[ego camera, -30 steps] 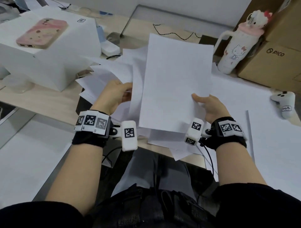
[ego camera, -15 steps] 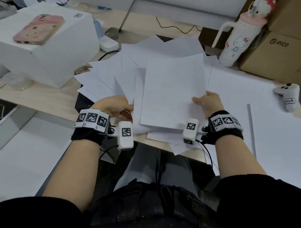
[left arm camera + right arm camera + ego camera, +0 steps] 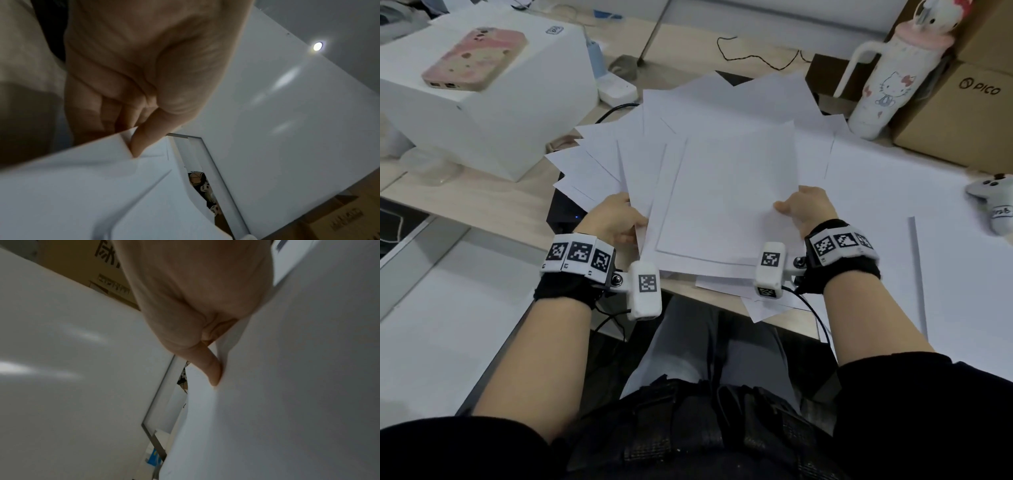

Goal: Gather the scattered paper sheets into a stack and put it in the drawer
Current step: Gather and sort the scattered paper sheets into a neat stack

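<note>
Both hands grip the loose fan of paper sheets (image 3: 726, 192) between them: the left hand (image 3: 614, 219) pinches its left edge, the right hand (image 3: 806, 209) its right edge, thumbs on top, over the near edge of the desk (image 3: 493, 205).

In the head view the sheets (image 3: 726, 192) cover the fingers of both hands; only the left hand (image 3: 613, 219) back and the right hand (image 3: 804, 209) thumb side show. The controller (image 3: 993, 202) at right and the cup (image 3: 893, 68) top are cut by the frame edges. Both wrist views are dim and blurred, with print on the box (image 3: 107, 272) unreadable.
</note>
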